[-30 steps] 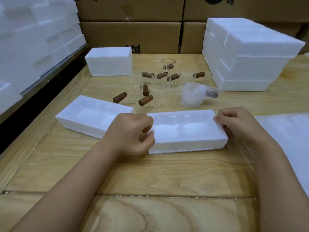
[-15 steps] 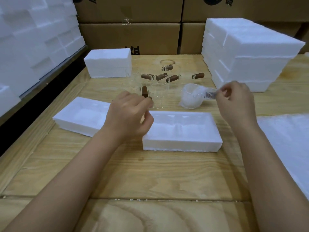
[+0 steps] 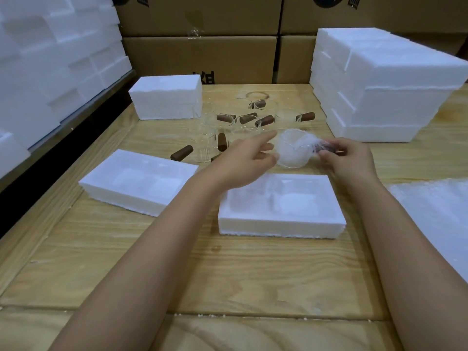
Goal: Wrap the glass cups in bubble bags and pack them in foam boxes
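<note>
Both hands are now lying beyond the far edge of the open foam box [image 3: 278,225], whereas a second ago they were gripping its two ends; the box itself is sitting squarely on the worktop [image 3: 228,274], nearer the person than the cups.

Right hand [image 3: 348,159]: fingers and thumb are pinching the brown handle [image 3: 326,148] of the bubble-wrapped glass cup [image 3: 291,150] through its bag. Left hand [image 3: 243,160]: fingers are extending loosely toward the cup's near wall, holding nothing; whether the fingertips are touching the wrap cannot be told.

The wrapped cup is standing just behind the open foam box, between the two hands, and is not yet in either recess. Judged from this arrangement, positioning of the box is finished and the transfer of the wrapped cup into a recess is beginning; a lift by the handle alone is risking a slip of the loose bag, so support from the left hand is looking advisable.

Further out:
- A second foam half [image 3: 121,196] is lying to the left.
- Bare glass cups [image 3: 202,148] with brown handles are waiting behind.
- Bubble bags [image 3: 435,211] are lying at the right.
- A closed foam box [image 3: 164,97] is standing behind the bare cups at the left.
- A stack of foam boxes [image 3: 392,79] is standing at the far right.
- Cardboard cartons [image 3: 202,59] are closing the background.
</note>
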`<state>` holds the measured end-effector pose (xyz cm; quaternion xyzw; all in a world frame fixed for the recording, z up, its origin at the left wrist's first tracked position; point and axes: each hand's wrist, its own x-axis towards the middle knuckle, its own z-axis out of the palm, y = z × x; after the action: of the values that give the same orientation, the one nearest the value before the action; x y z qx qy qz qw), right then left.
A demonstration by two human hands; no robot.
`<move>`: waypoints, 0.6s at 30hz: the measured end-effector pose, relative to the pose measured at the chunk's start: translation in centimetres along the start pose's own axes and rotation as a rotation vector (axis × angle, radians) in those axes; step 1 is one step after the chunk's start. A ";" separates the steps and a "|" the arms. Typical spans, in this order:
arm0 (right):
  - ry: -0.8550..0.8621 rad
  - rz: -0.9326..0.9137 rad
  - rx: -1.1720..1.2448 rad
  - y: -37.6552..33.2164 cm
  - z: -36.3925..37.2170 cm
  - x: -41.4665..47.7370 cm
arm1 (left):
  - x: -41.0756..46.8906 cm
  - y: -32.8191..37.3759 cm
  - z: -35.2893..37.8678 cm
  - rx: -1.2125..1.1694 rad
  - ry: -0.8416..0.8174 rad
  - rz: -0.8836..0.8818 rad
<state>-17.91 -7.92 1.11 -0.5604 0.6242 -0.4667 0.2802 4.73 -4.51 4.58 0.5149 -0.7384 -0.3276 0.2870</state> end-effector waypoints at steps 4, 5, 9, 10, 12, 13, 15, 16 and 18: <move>0.001 -0.001 0.194 -0.2 -0.2 -0.4 | 0.3 -0.4 0.1 -0.095 -0.034 -0.004; 0.007 -0.013 0.246 -0.4 -0.3 -0.4 | 0.4 -0.5 0.1 -0.024 -0.035 0.006; -0.006 -0.066 0.530 -1.8 -0.5 -0.6 | 0.3 -0.8 0.3 0.145 -0.015 0.067; -0.017 -0.059 0.625 -2.1 -0.5 -0.7 | 0.2 -0.8 0.2 0.136 0.027 0.107; -0.056 -0.038 0.779 -2.7 -0.6 -1.0 | 0.2 -0.6 0.0 0.102 0.119 0.196; -0.087 -0.036 0.825 -3.1 -0.6 -1.1 | 0.1 -0.5 -0.1 0.079 0.158 0.232; -0.138 -0.043 0.861 -3.7 -0.3 -1.4 | 0.0 -0.3 -0.6 -0.017 0.201 0.267; -0.155 -0.041 0.860 -4.0 -0.2 -1.6 | 0.0 -0.1 -1.0 -0.097 0.202 0.267; -0.172 -0.020 0.840 -4.3 0.1 -1.8 | -0.4 0.1 -1.8 -0.235 0.173 0.254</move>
<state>-15.52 -5.93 4.60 -0.4406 0.3487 -0.6348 0.5304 6.19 -4.48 5.71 0.4066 -0.7266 -0.3273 0.4468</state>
